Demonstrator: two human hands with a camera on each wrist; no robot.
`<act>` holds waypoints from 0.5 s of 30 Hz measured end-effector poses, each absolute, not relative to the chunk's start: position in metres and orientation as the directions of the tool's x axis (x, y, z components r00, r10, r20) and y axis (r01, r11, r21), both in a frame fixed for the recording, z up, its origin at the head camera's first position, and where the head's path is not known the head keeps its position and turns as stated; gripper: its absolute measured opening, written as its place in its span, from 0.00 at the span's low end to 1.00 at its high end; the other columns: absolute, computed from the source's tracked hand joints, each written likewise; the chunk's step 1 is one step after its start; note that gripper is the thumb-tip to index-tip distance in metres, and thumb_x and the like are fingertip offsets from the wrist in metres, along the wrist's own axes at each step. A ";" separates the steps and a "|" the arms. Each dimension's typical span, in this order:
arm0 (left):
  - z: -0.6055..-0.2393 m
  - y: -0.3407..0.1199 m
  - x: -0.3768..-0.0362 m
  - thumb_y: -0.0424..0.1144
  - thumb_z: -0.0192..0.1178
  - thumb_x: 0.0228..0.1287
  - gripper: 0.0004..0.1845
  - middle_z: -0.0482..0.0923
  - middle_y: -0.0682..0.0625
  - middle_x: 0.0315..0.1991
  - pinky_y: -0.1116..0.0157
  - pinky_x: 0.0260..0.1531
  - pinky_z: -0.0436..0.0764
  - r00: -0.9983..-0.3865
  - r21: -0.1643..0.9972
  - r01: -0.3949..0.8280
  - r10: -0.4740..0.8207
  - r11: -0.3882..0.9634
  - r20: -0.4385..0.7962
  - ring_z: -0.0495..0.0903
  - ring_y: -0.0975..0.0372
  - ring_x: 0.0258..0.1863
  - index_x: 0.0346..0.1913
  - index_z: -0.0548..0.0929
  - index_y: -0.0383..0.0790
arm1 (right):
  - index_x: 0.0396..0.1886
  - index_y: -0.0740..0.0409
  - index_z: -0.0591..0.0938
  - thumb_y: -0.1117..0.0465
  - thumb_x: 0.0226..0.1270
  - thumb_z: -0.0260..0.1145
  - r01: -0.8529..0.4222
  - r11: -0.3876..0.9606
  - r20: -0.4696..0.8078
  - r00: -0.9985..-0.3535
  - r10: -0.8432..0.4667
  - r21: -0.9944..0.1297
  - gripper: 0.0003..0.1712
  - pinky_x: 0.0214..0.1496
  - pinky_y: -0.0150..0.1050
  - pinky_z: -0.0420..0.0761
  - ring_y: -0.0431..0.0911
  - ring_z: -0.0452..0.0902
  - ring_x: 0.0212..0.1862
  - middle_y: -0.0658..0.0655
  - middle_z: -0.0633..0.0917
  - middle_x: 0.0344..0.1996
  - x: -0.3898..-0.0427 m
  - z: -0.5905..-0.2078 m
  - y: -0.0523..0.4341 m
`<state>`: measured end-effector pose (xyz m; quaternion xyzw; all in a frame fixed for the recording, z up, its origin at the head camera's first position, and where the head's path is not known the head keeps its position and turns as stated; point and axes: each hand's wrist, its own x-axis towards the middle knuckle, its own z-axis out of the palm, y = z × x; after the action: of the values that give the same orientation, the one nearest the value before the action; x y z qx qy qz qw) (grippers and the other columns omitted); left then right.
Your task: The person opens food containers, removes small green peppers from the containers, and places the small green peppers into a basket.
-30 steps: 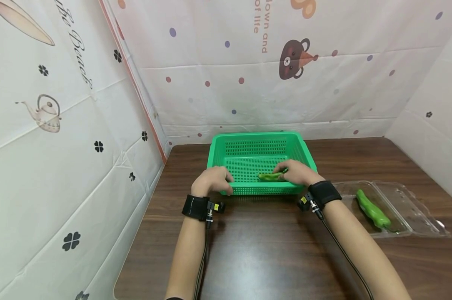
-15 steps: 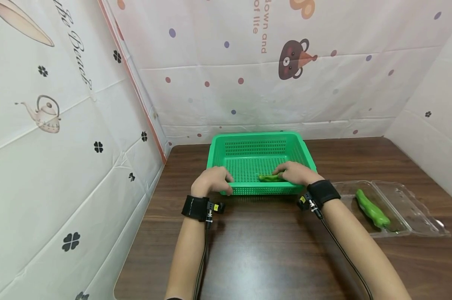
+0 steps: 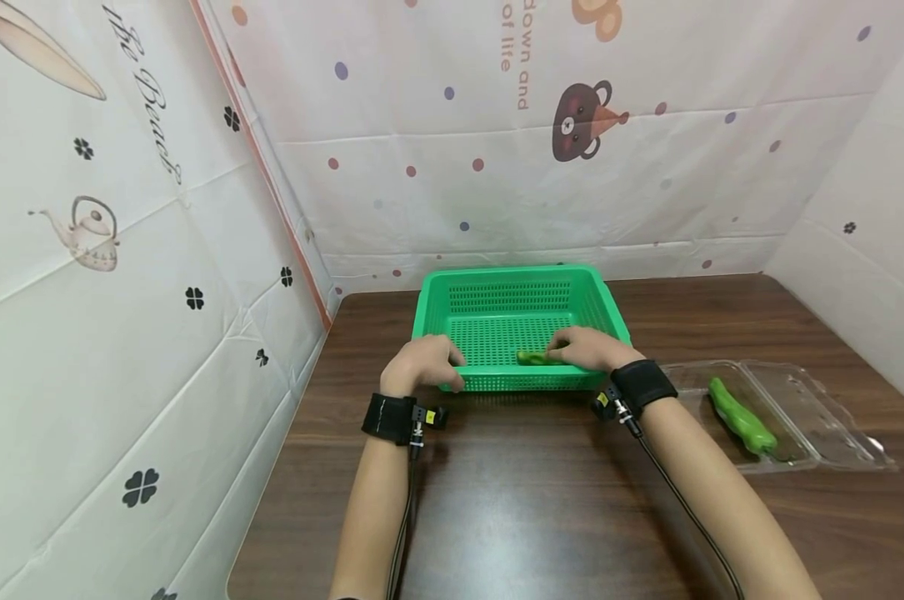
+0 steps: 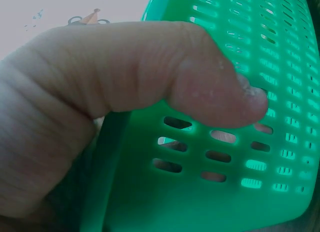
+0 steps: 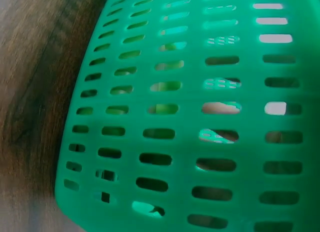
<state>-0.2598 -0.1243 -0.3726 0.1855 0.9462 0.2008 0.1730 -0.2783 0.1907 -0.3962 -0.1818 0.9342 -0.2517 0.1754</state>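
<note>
Two hands at a green basket, pepper inside.

Left hand (image 3: 420, 363) grips the near left rim of the green basket (image 3: 496, 279), thumb (image 4: 210, 87) pressed on its perforated wall, seen close only by the left wrist view. Right hand (image 3: 586, 348), fingers curled inside the basket, holds a green pepper (image 3: 532, 357) on the floor; right wrist view shows only slotted wall. Beyond the right forearm, a clear clamshell tray (image 3: 826, 408) holds a second pepper (image 3: 740, 416). Wooden table (image 3: 511, 500) beneath.

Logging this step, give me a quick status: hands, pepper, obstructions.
Left hand grips green plastic basket front rim. Right hand holds green pepper inside basket. Nothing blocking.
</note>
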 end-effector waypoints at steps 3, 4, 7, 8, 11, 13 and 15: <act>-0.374 -0.124 -0.260 0.39 0.72 0.55 0.24 0.85 0.52 0.59 0.54 0.50 0.85 -0.871 0.445 0.282 0.421 0.850 -0.252 0.86 0.57 0.49 0.58 0.88 0.50 | 0.56 0.52 0.83 0.48 0.78 0.57 -0.238 0.808 -0.246 -0.873 -0.422 -0.539 0.19 0.53 0.53 0.79 0.56 0.78 0.56 0.60 0.82 0.57 -0.278 -0.396 0.191; -0.374 -0.124 -0.260 0.39 0.72 0.55 0.24 0.85 0.52 0.60 0.54 0.51 0.85 -0.871 0.446 0.282 0.422 0.849 -0.252 0.86 0.57 0.49 0.58 0.88 0.50 | 0.57 0.52 0.83 0.48 0.78 0.57 -0.238 0.808 -0.245 -0.874 -0.420 -0.539 0.19 0.53 0.53 0.79 0.56 0.78 0.56 0.61 0.82 0.57 -0.278 -0.397 0.191; -0.374 -0.124 -0.260 0.39 0.72 0.55 0.24 0.85 0.53 0.60 0.54 0.51 0.85 -0.873 0.445 0.280 0.419 0.850 -0.251 0.86 0.57 0.49 0.57 0.88 0.51 | 0.60 0.54 0.84 0.50 0.79 0.54 -0.254 0.805 -0.223 -0.877 -0.426 -0.536 0.21 0.57 0.57 0.79 0.60 0.78 0.60 0.63 0.82 0.60 -0.278 -0.397 0.192; -0.374 -0.124 -0.260 0.39 0.73 0.54 0.24 0.85 0.53 0.60 0.53 0.51 0.85 -0.873 0.444 0.280 0.418 0.851 -0.251 0.86 0.57 0.49 0.57 0.89 0.51 | 0.60 0.55 0.84 0.51 0.80 0.53 -0.261 0.803 -0.216 -0.877 -0.429 -0.536 0.21 0.59 0.58 0.78 0.61 0.77 0.62 0.64 0.82 0.61 -0.278 -0.398 0.193; -0.374 -0.124 -0.260 0.39 0.73 0.53 0.24 0.84 0.53 0.60 0.53 0.52 0.85 -0.875 0.444 0.278 0.415 0.852 -0.248 0.86 0.58 0.48 0.56 0.89 0.51 | 0.60 0.56 0.85 0.53 0.80 0.52 -0.274 0.795 -0.197 -0.878 -0.436 -0.541 0.22 0.62 0.61 0.77 0.64 0.76 0.64 0.65 0.81 0.62 -0.278 -0.398 0.193; -0.373 -0.124 -0.260 0.40 0.74 0.52 0.24 0.84 0.53 0.60 0.54 0.51 0.85 -0.876 0.445 0.276 0.414 0.852 -0.249 0.86 0.57 0.49 0.56 0.89 0.51 | 0.59 0.56 0.86 0.54 0.80 0.53 -0.276 0.789 -0.191 -0.878 -0.439 -0.549 0.21 0.63 0.61 0.77 0.64 0.76 0.65 0.65 0.82 0.63 -0.278 -0.397 0.193; -0.373 -0.123 -0.260 0.40 0.74 0.52 0.24 0.84 0.54 0.60 0.54 0.50 0.85 -0.874 0.447 0.275 0.415 0.851 -0.252 0.85 0.57 0.50 0.56 0.89 0.50 | 0.57 0.55 0.87 0.53 0.79 0.54 -0.275 0.786 -0.183 -0.881 -0.437 -0.554 0.20 0.62 0.61 0.77 0.63 0.76 0.64 0.64 0.82 0.62 -0.278 -0.397 0.193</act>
<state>-0.2595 -0.1232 -0.3729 0.1821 0.9466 0.2030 0.1721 -0.2782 0.1932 -0.3974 -0.1907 0.9326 -0.2657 0.1523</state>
